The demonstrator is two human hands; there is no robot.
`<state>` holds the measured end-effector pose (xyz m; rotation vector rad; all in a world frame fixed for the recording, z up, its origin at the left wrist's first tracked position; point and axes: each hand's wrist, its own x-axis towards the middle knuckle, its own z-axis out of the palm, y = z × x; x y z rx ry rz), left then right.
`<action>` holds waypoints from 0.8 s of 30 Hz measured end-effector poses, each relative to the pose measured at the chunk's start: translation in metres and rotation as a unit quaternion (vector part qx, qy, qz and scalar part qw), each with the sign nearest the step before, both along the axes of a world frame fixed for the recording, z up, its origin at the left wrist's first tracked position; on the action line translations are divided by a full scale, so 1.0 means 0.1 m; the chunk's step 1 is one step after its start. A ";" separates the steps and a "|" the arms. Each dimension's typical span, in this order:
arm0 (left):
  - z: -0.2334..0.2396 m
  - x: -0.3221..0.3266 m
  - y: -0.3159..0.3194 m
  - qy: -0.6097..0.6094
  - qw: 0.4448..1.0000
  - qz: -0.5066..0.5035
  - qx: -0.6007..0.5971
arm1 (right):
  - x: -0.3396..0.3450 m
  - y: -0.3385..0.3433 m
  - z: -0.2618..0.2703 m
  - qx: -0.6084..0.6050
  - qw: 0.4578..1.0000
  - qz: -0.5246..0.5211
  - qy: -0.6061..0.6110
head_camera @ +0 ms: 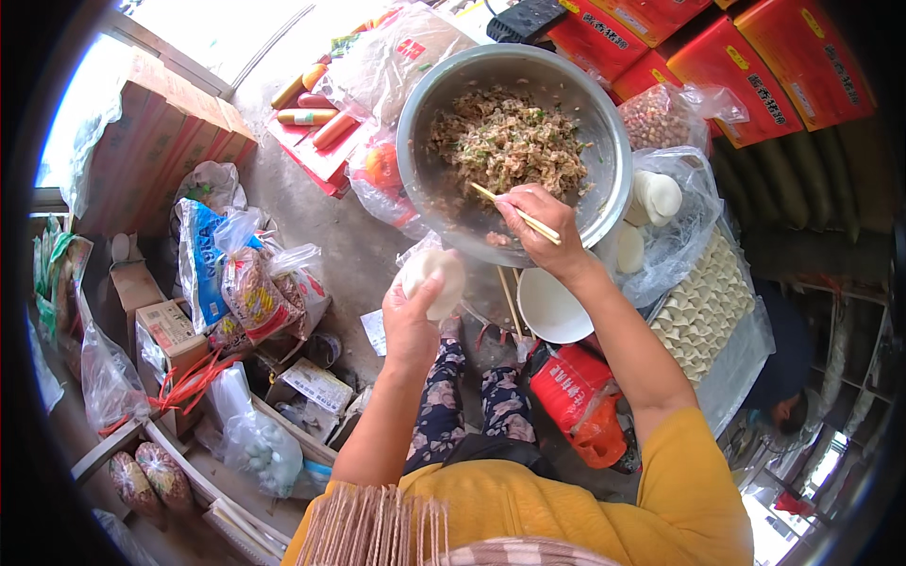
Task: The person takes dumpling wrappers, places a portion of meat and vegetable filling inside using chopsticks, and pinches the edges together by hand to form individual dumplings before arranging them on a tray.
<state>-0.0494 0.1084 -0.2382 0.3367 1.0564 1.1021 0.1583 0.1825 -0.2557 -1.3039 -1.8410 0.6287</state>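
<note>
My left hand (pixel 414 318) holds a round dough wrapper (pixel 437 283), its thumb lying on the top. My right hand (pixel 543 225) grips a pair of wooden chopsticks (pixel 527 219) over a large metal basin (pixel 413 198). Minced filling with green bits (pixel 513 141) is heaped in the basin, and the chopstick tips are at its lower edge. Just below the basin stands a white bowl (pixel 555 305), with another pair of chopsticks (pixel 509 301) beside it. Stacked wrappers (pixel 655 198) lie in a clear plastic bag at the right. Rows of folded dumplings (pixel 704 308) cover a tray farther right.
Red boxes (pixel 743 78) are stacked at the upper right, near a bag of nuts (pixel 658 117). Packaged sausages (pixel 315 117) and bags lie beyond the basin's left side. Bagged goods (pixel 258 290) and cartons (pixel 170 332) fill the left. Another person (pixel 782 347) is at the far right.
</note>
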 end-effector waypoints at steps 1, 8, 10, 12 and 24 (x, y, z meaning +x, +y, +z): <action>0.01 -0.02 0.03 -0.044 0.999 0.015 -0.004 | 0.00 0.02 -0.04 -0.001 1.000 0.001 0.000; 0.02 -0.14 0.12 -0.122 0.989 0.074 -0.035 | 0.18 0.01 0.05 -0.288 0.927 -0.023 0.240; 0.06 -0.13 0.15 -0.130 0.986 0.089 -0.054 | 0.28 0.02 0.14 -0.340 0.888 -0.046 0.307; 0.08 -0.10 0.19 -0.138 0.983 0.101 -0.073 | 0.45 0.02 0.15 -0.395 0.820 -0.078 0.407; 0.35 0.33 0.62 -0.313 0.950 0.021 0.010 | 0.14 -0.81 0.82 0.154 0.988 0.010 -0.021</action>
